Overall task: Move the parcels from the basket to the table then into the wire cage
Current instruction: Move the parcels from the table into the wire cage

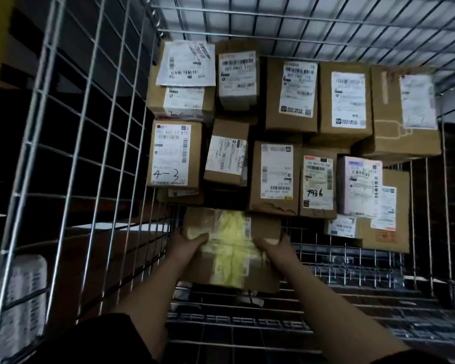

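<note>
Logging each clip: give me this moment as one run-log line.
stage: loading cage | hands: left and right grip taped parcel by its sides | parcel: low in cage, before stacked parcels

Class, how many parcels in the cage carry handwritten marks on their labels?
2: the 4-3 parcel at the left; the 7936 parcel right of centre. Others may be hidden underneath.

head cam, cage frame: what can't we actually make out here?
- Brown cardboard parcel crossed with yellow tape: motion-blurred; its label is unreadable.
- Left hand and right hand grip its sides; fingers behind it are hidden.
- Parcels under the stacked brown label-up boxes: covered, count unknown.
- White printed package, outside the silver wire cage: cut by the left edge.
</note>
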Available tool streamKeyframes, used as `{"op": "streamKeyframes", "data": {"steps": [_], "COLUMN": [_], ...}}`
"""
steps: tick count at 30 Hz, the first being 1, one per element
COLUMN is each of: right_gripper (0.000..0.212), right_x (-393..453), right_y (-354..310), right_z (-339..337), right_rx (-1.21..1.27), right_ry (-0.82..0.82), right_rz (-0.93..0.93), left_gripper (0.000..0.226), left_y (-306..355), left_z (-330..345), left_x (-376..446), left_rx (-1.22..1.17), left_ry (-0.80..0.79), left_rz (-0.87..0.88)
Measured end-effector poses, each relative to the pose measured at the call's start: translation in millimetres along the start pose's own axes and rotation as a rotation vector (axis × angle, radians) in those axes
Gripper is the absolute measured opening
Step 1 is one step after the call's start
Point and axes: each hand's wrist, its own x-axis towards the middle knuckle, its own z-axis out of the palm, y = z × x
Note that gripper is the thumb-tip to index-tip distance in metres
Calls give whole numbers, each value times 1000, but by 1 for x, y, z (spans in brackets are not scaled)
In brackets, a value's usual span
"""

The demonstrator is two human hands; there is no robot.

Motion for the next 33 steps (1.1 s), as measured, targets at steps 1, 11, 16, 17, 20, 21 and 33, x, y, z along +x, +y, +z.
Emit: {"op": "streamKeyframes", "data": {"steps": [1,11,16,17,20,21,33], "right_gripper": [76,63,58,58,58,58,58], "right_x": [0,-7,12,16,28,31,51], "right_y": [4,15,5,4,5,5,0], "right_z": [0,10,26,28,36,39,60], "right_rx": [-20,-139,-89,-86,-103,-113,-272], "right_ry": [9,1,-59,-66,-107,-126,-88], "right_rz": [-19,-82,-48,-46,-33,-28,-26], "left_gripper": [76,78,65,65,63,62,78], "left_y": [-3,-5,-10,-12,-18,-20,-27], "left_z": [1,-6,-5,-6,-7,-8,-8], "left_x": [1,-11,9,14,27,32,48], "left_rx": [2,-7,39,56,85,86,342], "left_ry": [11,43,57,61,79,87,163], "left_rz": [8,87,92,91,91,83,22]}}
